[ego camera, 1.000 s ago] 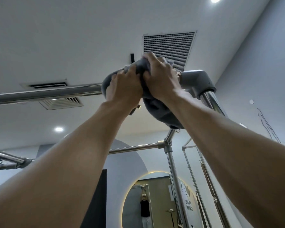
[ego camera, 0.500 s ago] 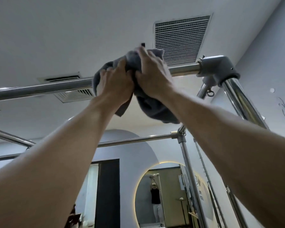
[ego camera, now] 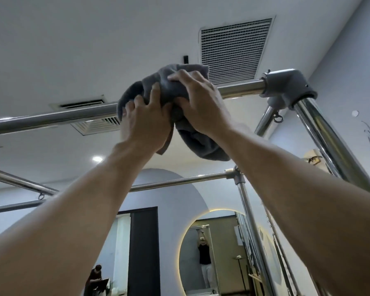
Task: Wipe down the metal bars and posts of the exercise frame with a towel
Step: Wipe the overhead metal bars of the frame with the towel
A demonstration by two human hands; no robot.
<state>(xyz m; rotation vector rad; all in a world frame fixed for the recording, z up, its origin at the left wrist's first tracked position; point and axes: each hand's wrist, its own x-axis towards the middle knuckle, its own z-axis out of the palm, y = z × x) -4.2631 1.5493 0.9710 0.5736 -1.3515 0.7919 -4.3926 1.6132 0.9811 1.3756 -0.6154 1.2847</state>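
Both arms reach overhead to the top bar (ego camera: 51,118) of the exercise frame. A grey towel (ego camera: 201,146) is draped over this bar, a little in from the grey corner joint (ego camera: 286,84) at the frame's right end, and loose folds hang below it. The left hand (ego camera: 145,124) clutches the towel's left part, fingers curled into the cloth. The right hand (ego camera: 199,103) grips it just beside, fingers wrapped over the top. A shiny post (ego camera: 329,142) slants down from the joint. A ceiling vent (ego camera: 233,48) lies above.
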